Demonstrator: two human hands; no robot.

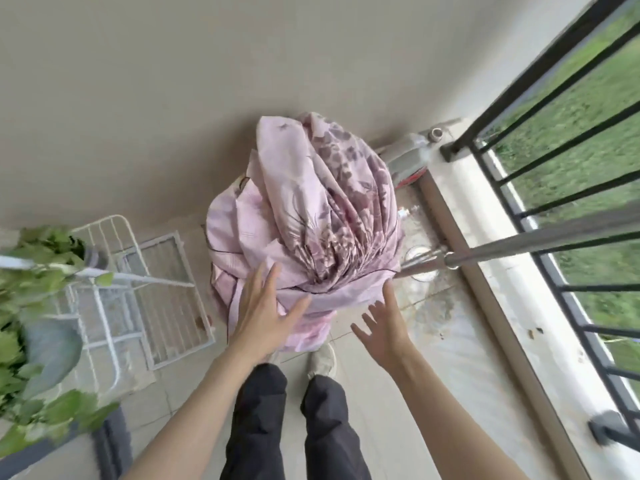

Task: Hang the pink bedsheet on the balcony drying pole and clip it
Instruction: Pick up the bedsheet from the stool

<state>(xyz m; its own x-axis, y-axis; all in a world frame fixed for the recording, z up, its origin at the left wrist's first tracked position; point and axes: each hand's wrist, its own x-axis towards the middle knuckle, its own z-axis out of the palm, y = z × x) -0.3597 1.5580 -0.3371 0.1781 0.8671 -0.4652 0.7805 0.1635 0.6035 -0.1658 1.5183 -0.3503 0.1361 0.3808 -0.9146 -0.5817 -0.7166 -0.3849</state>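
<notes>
Pink sheet [304,216] bunched over pole [519,245], not spread, no clips seen. Left hand [265,306] flat on fabric, fingers open (likely steadying it). Right hand [382,325] splayed, empty, just beside.

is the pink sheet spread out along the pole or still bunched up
Bunched up. The pink bedsheet hangs in one gathered, pleated heap over the drying pole, not spread along it.
</notes>
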